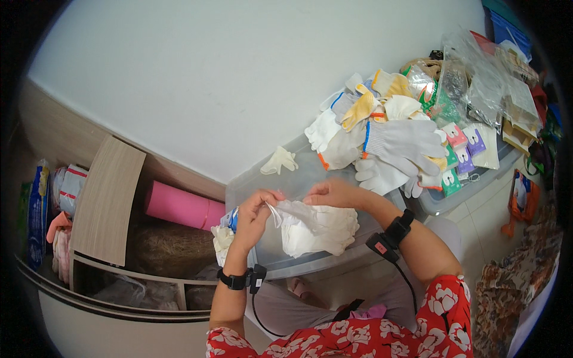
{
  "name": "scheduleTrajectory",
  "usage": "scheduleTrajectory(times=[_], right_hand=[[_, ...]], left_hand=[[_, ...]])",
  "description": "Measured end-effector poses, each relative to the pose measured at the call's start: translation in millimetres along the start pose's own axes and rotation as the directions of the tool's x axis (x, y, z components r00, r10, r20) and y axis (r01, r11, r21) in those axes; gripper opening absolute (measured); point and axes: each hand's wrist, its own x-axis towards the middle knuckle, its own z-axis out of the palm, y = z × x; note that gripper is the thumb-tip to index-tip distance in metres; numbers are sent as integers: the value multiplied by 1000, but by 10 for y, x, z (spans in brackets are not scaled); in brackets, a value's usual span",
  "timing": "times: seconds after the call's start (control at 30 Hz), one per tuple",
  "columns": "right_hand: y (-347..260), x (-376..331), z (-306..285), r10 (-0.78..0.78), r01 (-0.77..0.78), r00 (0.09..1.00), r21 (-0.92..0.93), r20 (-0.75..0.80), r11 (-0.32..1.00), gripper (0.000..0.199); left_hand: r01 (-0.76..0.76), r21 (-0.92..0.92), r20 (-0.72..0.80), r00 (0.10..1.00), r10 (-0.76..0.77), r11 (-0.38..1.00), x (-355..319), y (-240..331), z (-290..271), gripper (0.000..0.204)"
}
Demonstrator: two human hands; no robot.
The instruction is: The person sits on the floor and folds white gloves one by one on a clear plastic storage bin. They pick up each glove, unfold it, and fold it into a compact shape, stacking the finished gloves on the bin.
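Note:
Both hands are at the upper edge of a crumpled white bundle (319, 232), which looks like thin gloves, perhaps in clear plastic. My left hand (256, 213) pinches its left corner, where a narrow white strip hangs down. At the top edge, my right hand (330, 193) is closed with fingertips together on the bundle. Beneath it is the translucent plastic lid (265, 253) of a bin. A single cream glove (279, 161) lies farther back on the lid. Just left of my left wrist sit a few white gloves (222, 241).
Work gloves (397, 140) with coloured cuffs are heaped at the right, beside small coloured packets (462, 149) and clear plastic bags (483, 77). To the left, an open cabinet (107, 203) holds a pink roll (182, 206). A white wall (197, 77) rises behind.

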Motion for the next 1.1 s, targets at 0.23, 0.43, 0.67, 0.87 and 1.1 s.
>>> scheduleTrajectory(times=[0.23,0.43,0.67,0.87,1.1], right_hand=[[8,32,46,-163,155,983,-99,-85,983,63],[187,130,92,-290,312,944,-136,158,940,50],[161,122,122,-139,120,976,115,170,986,28],[115,96,185,-216,189,971,221,101,957,33],[115,138,150,-104,101,994,80,24,992,43]], left_hand=[[-82,-58,175,980,91,995,0,165,-8,7],[-151,45,153,978,142,988,2,54,69,17],[67,-86,-119,990,-78,994,21,-51,224,48],[372,-83,-51,925,-376,925,-38,-345,35,54],[128,-181,-250,953,-172,975,18,-273,123,42]])
